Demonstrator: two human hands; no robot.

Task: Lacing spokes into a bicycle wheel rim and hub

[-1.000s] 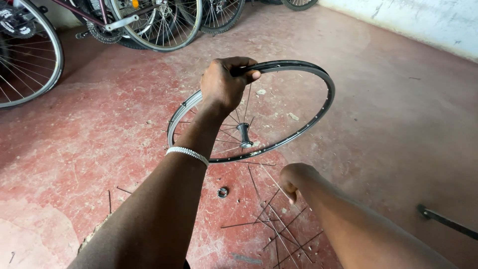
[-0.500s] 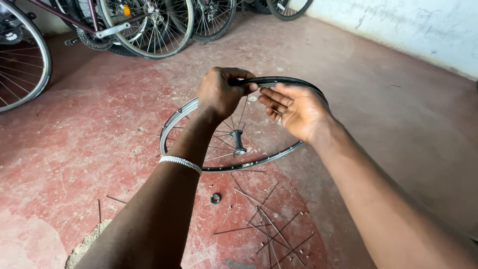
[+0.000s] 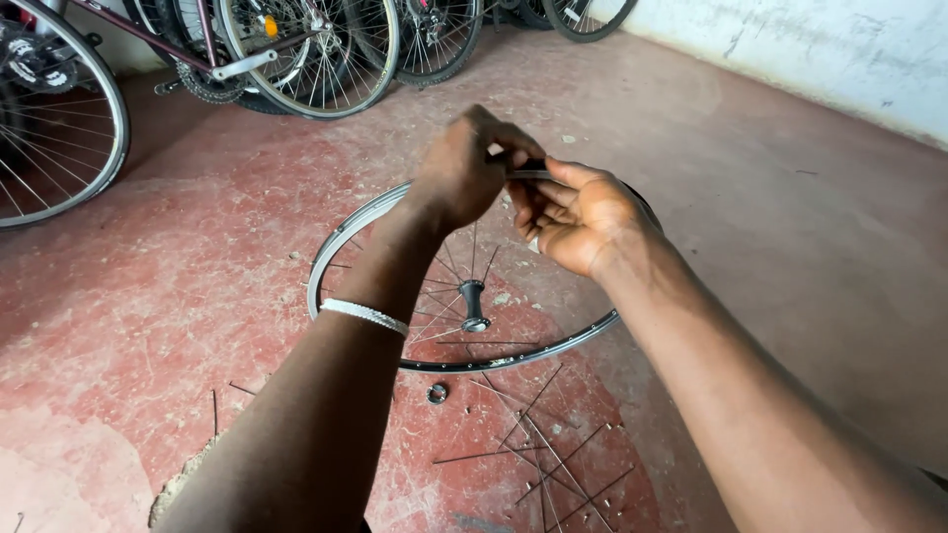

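Note:
A bare bicycle wheel rim (image 3: pixel 346 232) with thin spokes and a small hub (image 3: pixel 473 304) hangs tilted over the red floor. My left hand (image 3: pixel 462 168), with a silver bracelet at the wrist, grips the far top of the rim. My right hand (image 3: pixel 576 212) is beside it, palm turned toward me, fingertips pinched on the same stretch of rim. The rim's far edge is hidden behind both hands.
Loose spokes (image 3: pixel 538 434) lie scattered on the red concrete floor below the wheel, with a small metal ring (image 3: pixel 436 394) near them. Several bicycles (image 3: pixel 296 49) stand along the back, one big wheel (image 3: pixel 59 128) at the left. A pale wall (image 3: pixel 820 49) runs at the right.
My right hand rose from low near the floor and came up to the rim beside my left hand. The wheel moved closer and lower in view.

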